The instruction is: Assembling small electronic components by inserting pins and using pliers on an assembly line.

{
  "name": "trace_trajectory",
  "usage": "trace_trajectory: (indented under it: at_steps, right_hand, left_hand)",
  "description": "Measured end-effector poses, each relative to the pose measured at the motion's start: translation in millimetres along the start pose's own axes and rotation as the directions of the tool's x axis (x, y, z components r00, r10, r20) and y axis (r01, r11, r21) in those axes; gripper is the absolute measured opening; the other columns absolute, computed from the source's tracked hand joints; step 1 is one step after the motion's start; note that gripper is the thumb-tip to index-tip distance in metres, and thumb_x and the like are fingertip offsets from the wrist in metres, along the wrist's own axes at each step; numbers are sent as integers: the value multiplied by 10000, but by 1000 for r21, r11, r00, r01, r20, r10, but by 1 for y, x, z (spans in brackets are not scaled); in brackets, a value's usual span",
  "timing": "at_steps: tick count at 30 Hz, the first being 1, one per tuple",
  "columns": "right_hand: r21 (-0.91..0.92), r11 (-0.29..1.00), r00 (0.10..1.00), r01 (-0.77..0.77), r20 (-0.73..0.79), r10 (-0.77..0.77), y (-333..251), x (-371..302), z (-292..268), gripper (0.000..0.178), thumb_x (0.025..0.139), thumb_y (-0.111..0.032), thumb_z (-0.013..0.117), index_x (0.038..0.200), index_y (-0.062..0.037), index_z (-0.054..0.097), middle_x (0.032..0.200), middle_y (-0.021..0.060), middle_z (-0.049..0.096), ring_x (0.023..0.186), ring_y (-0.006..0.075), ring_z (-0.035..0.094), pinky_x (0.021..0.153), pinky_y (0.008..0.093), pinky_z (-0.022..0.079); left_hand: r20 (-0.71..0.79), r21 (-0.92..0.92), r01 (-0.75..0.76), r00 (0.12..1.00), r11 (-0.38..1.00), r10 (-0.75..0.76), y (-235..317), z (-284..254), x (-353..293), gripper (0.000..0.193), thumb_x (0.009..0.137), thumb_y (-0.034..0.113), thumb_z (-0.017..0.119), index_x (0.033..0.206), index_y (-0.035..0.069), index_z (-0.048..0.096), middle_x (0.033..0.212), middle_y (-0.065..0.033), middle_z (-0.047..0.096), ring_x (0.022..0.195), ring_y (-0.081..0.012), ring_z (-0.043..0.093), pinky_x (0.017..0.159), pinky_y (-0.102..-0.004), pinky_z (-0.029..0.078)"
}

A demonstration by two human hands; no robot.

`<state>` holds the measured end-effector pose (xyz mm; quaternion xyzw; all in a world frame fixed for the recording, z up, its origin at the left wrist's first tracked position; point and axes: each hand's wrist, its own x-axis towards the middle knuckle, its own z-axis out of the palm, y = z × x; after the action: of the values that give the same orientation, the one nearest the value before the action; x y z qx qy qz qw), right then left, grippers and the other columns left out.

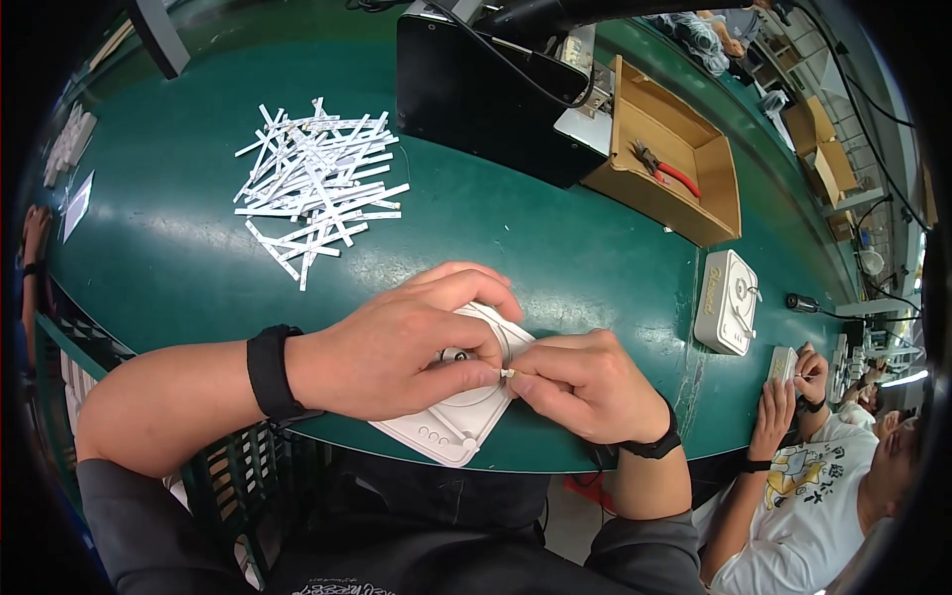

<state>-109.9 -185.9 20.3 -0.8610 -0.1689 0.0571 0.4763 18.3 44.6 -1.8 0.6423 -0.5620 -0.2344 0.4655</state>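
In front of me at the table's near edge lies a white box-like device [451, 439], shaped like a small record player, with a round disc and an arm on its face. My left hand [402, 347] rests over it, thumb and forefinger pinched on a small whitish connector-like piece [508, 373]. From the other side my right hand [595, 387] pinches the same piece, just above the device's right edge. Fingertips cover most of the piece, so its exact kind cannot be made out. Both wrists wear black bands.
Many white strips [322, 178] lie heaped on the green table [476, 238]. A black machine [486, 109] stands at the back beside a cardboard box [684, 149] holding red-handled pliers [666, 174]. A similar white device [727, 302] sits right, near a co-worker's hands [778, 412].
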Motion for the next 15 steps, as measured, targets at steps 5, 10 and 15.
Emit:
trace_trajectory:
  at_steps: [5,10,15]
  right_hand:
    - [16,998,998,60,4,-60,4,1,2,86,973,-55,692,964,17,738,860,119,728,680,278,691,601,350,529]
    - [10,998,995,54,81,-55,-2,3,1,77,976,-62,692,945,1,725,840,104,709,653,281,674,567,355,510]
    - [-13,999,996,37,77,-36,-5,5,3,65,970,-55,688,936,-13,723,801,90,676,626,276,656,535,359,487]
  left_hand:
    - [24,-15,28,999,1000,-27,3,1,1,55,950,116,754,953,64,735,1334,-102,598,1400,-359,503,1135,-473,435]
    - [58,-24,-6,998,1000,8,3,-3,2,74,956,123,742,938,53,734,1297,-103,591,1394,-363,497,1126,-473,440]
    - [16,-71,17,1000,997,-16,2,3,0,130,963,131,683,862,60,724,1264,-90,603,1323,-308,523,1088,-454,442]
